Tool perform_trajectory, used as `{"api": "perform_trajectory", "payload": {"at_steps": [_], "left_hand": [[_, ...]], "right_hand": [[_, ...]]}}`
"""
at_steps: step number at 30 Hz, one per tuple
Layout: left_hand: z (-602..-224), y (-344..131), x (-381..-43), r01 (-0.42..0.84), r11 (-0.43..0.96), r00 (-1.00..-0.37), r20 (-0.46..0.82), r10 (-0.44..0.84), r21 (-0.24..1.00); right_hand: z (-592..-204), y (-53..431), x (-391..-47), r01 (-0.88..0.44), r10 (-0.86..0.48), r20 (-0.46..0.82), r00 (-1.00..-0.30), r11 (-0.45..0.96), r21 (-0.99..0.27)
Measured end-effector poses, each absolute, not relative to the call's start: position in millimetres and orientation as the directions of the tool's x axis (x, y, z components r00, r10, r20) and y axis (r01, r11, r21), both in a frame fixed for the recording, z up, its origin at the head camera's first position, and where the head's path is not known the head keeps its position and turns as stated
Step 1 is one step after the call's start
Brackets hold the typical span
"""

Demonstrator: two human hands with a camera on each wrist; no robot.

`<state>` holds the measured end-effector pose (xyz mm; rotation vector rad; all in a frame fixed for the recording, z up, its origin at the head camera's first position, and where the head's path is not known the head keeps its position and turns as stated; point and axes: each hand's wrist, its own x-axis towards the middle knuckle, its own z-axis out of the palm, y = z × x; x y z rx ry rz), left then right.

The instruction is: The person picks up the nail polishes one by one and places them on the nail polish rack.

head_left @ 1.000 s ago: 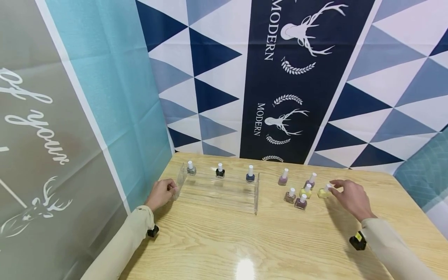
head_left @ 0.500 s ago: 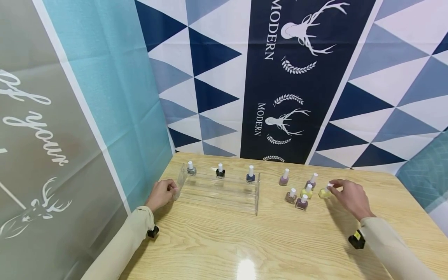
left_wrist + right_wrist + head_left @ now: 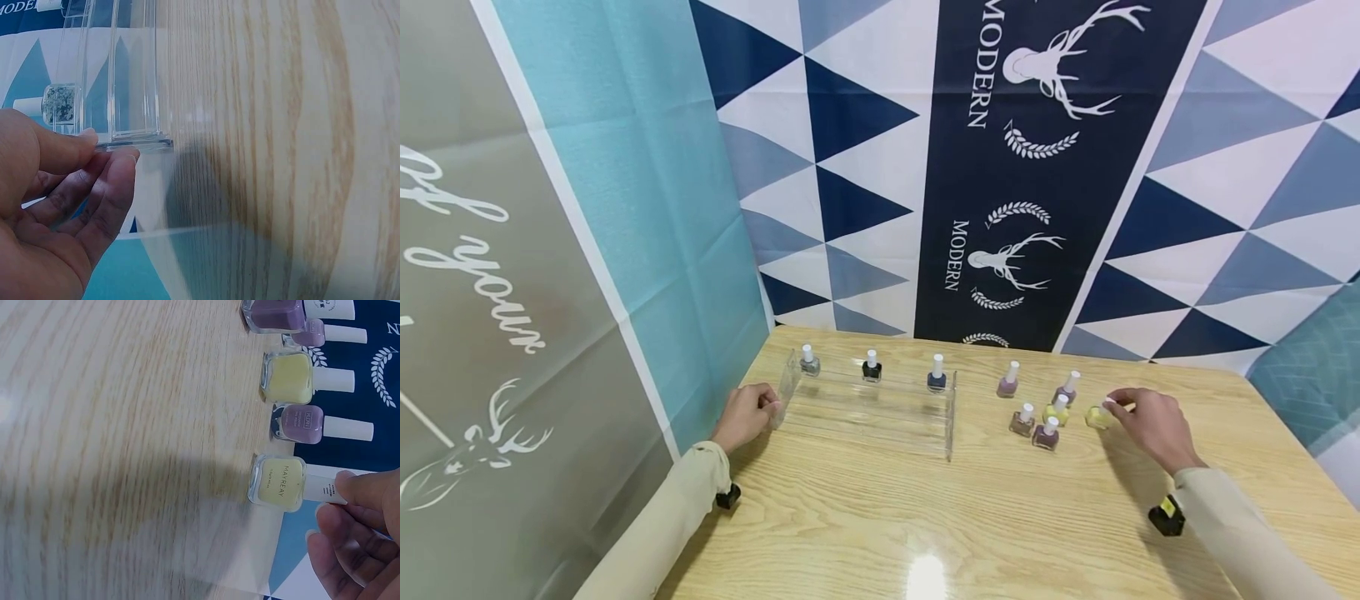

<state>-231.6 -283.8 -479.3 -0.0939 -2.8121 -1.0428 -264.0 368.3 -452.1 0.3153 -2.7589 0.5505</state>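
Pale yellow polish is filling the yellow bottle (image 3: 1097,417), which is sitting right of centre in the head view, at the right-hand end of a loose cluster. The right hand (image 3: 1152,423) is pinching its white cap (image 3: 322,489) between thumb and fingers, so this hand is by far the nearer. In the right wrist view the bottle's long axis is running across the frame, cap pointing right into the grip; whether the base is touching the table (image 3: 850,525) I cannot tell.

Well away, left of centre in the head view, the clear rack (image 3: 868,410) is lying with its long axis running left to right. The left hand (image 3: 747,417) is pinching its left end panel (image 3: 787,387), leaving the rack's right end facing the yellow bottle. Between that end and the bottle, the mauve bottle (image 3: 1007,382), brown bottle (image 3: 1022,421), dark purple bottle (image 3: 1045,435) and second yellow bottle (image 3: 1056,412) are standing. Along the rack's back row, the glitter bottle (image 3: 809,362), black bottle (image 3: 872,368) and dark blue bottle (image 3: 937,375) are standing well apart.
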Motion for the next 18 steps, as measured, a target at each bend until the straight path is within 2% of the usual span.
{"api": "perform_trajectory", "payload": {"at_steps": [18], "left_hand": [[-477,-283,-229,0.117,0.769,-0.986,0.166,0.014,0.628]], "right_hand": [[-436,365,-253,-0.295,-0.172,0.367,-0.914,0.903,-0.312]]}}
